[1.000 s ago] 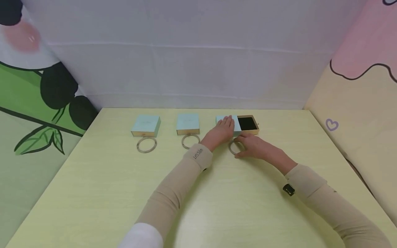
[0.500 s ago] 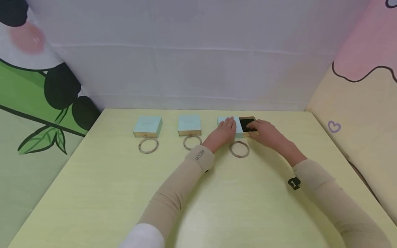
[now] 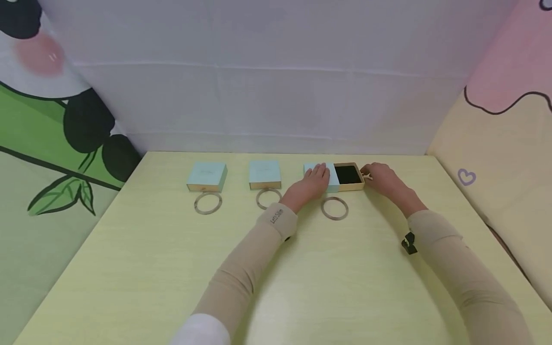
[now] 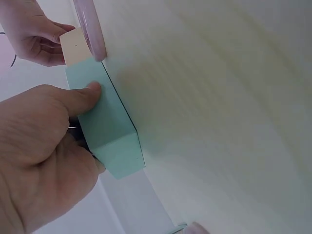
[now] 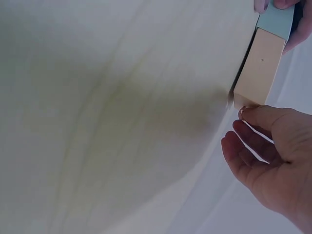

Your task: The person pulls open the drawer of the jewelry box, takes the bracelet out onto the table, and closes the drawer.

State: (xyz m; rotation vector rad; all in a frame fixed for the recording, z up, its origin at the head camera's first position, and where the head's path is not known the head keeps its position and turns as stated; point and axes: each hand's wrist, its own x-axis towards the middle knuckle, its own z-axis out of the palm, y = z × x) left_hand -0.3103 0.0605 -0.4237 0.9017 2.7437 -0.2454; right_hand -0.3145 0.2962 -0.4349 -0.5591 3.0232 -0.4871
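My left hand (image 3: 307, 188) holds a pale blue slide-out box (image 4: 109, 107), its thumb pressed on the near side and its fingers over the top. From the box's right end a tan drawer (image 5: 261, 63) with a dark lining stands partly pulled out. At the drawer's outer end my right hand (image 3: 384, 179) pinches its small pull loop (image 5: 241, 113) between thumb and index finger; the other fingers are loosely bent. A silvery bangle (image 3: 334, 219) lies on the table just in front of this box.
Two more pale blue boxes stand to the left, a middle box (image 3: 265, 172) and a left box (image 3: 208, 175), both with drawers in. In front of them lie a bangle (image 3: 257, 199) and another bangle (image 3: 195, 203). A pale curtain (image 3: 276, 105) hangs behind the table (image 3: 336, 278).
My right hand has moved from the near bangle, past the drawer's inside, to the pull loop at its right end. The left hand stays on the box. The drawer looks equally far out.
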